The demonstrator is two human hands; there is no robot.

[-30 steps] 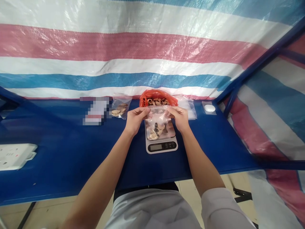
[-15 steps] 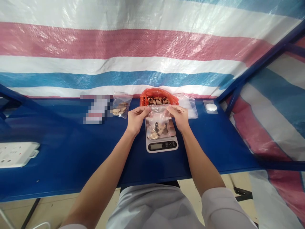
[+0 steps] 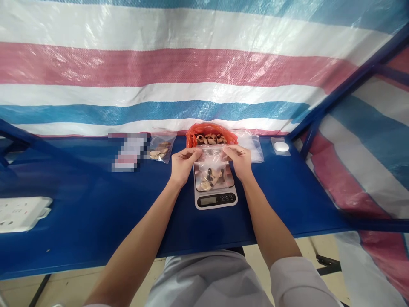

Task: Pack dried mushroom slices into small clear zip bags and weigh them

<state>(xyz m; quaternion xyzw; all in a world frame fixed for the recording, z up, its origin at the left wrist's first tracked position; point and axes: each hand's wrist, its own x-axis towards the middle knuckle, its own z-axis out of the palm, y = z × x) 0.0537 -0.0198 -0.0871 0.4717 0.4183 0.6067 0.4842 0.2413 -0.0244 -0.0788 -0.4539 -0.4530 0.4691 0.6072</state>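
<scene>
Head view: left hand and right hand each pinched, thumb against fingers, on opposite upper corners of a clear bag; top edge spans left to right between them. Bag body lies below the grip, toward the wearer, over the plate of a white scale; long axis runs from held edge down to base, both hands about equally near. Dried slices, pale with dark pieces, gathered in the lower part. Cannot tell whether the base rests on the plate or hangs just above it. Directly beyond the held edge: red plastic bag of similar slices. Left of it, a filled bag; right, flat clear bags. All on a blue table.
</scene>
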